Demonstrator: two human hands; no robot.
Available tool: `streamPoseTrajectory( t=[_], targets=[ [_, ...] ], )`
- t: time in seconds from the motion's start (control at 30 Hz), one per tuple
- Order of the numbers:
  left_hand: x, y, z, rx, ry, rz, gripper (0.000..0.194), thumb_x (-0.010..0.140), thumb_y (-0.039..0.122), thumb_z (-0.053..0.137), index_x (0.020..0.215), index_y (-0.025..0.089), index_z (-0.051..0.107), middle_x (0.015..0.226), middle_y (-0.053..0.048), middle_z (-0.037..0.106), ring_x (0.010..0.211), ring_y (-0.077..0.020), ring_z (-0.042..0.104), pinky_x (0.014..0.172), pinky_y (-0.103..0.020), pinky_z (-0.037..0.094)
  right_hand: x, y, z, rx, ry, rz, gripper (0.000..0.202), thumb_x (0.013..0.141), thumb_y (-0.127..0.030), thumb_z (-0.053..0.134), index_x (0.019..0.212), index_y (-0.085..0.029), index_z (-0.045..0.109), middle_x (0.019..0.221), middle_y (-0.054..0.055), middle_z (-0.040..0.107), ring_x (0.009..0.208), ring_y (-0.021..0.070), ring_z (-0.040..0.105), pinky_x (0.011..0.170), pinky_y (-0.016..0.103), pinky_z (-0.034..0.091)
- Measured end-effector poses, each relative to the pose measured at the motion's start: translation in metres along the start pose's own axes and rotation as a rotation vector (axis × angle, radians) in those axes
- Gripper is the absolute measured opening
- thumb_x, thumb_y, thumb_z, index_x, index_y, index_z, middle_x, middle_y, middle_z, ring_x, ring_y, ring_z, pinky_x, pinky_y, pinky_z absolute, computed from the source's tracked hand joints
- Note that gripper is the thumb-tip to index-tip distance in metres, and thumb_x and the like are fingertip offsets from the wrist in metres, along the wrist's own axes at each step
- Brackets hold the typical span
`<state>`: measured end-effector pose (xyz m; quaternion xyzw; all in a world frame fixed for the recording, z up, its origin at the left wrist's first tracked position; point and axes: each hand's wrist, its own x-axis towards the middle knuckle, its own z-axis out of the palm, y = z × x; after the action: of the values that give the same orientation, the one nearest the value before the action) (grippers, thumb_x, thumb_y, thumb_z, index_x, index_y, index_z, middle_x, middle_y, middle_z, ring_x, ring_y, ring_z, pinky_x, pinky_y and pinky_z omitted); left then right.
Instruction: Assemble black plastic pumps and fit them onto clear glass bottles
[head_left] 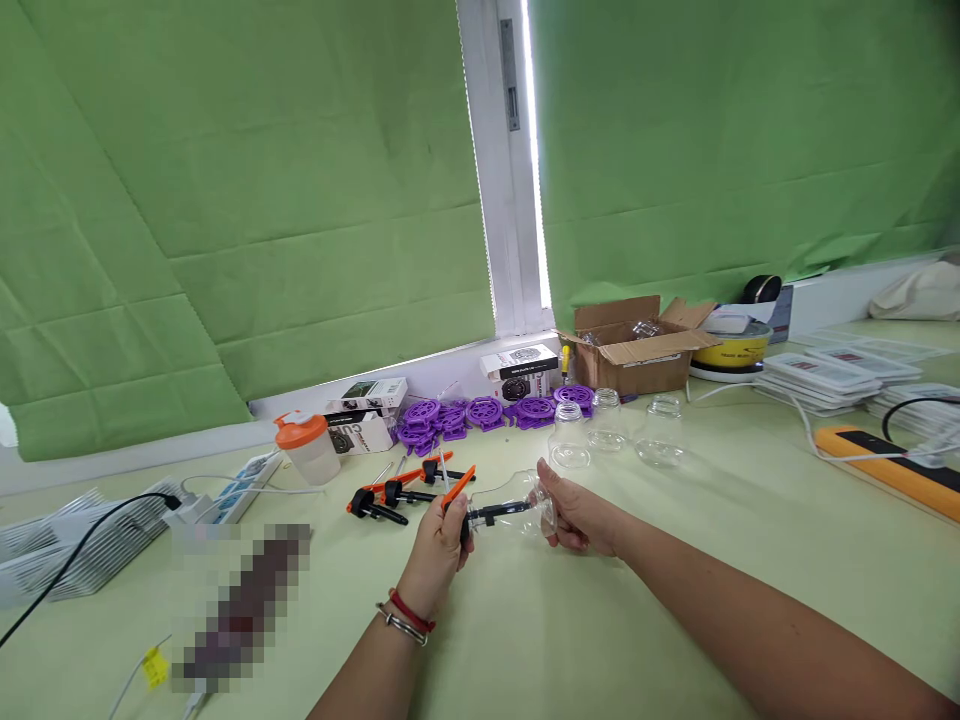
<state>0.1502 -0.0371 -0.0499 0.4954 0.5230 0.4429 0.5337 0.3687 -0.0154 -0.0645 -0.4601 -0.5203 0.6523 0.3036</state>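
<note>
Two hands work together over the middle of the table. The left hand, with a red band and a metal bangle at its wrist, is closed around a black sprayer-like head with an orange lever. A black stem runs from that head into the clear bottle, which lies sideways between the hands, neck toward the left. The right hand pinches the bottle's wide base, thumb above and the other fingers curled below. Whether the bottle touches the table cannot be told.

Three more black-and-orange heads lie close together, just beyond the left hand toward the table's back edge. Three clear jars stand beyond the right hand. Along the back edge run purple ring-shaped parts, printed cartons and an open cardboard box. An orange-lidded cup sits toward the back left corner, near a power strip. An orange-and-black bar lies by the right edge.
</note>
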Motion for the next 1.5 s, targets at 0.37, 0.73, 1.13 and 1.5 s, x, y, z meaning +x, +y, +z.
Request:
streamPoseTrajectory(
  t=[0.37,0.73,1.13,1.5],
  targets=[
    [0.003,0.000,-0.005,-0.099,0.009,0.017,0.046,0.076,0.064,0.049,0.077,0.018,0.048,0.056,0.006,0.047,0.045,-0.0048,0.039,0.039,-0.014,0.020,-0.014,-0.007,-0.007,0.009,-0.077,-0.406,0.078,0.069,-0.033,0.075,0.136,-0.036,0.036,0.129,0.009,0.038,0.083,0.0137,0.060,0.064,0.028,0.050],
    [0.000,0.002,-0.001,-0.091,-0.001,0.002,0.046,0.074,0.064,0.052,0.078,0.019,0.047,0.055,0.006,0.047,0.045,-0.0053,0.041,0.040,-0.014,0.021,-0.005,-0.005,-0.002,0.046,0.003,-0.262,0.056,0.077,-0.062,0.056,0.111,-0.017,0.051,0.074,0.000,0.059,0.041,0.0053,0.049,0.036,0.017,0.029],
    [0.001,-0.001,0.000,-0.039,0.016,0.007,0.046,0.075,0.062,0.053,0.088,0.018,0.052,0.057,0.006,0.048,0.047,-0.0061,0.045,0.041,-0.016,0.025,0.003,0.002,-0.003,-0.016,0.060,-0.014,0.080,0.076,-0.081,0.018,0.077,-0.012,0.058,0.064,0.008,0.061,0.036,0.0074,0.045,0.031,0.018,0.027],
    [0.003,0.000,-0.003,-0.126,-0.007,0.034,0.045,0.074,0.063,0.053,0.072,0.018,0.047,0.053,0.006,0.046,0.044,-0.0053,0.039,0.038,-0.015,0.018,-0.012,-0.006,-0.008,0.066,-0.099,-0.353,0.076,0.069,-0.039,0.075,0.135,-0.031,0.039,0.121,0.010,0.046,0.081,0.0156,0.063,0.060,0.026,0.048]
  ],
)
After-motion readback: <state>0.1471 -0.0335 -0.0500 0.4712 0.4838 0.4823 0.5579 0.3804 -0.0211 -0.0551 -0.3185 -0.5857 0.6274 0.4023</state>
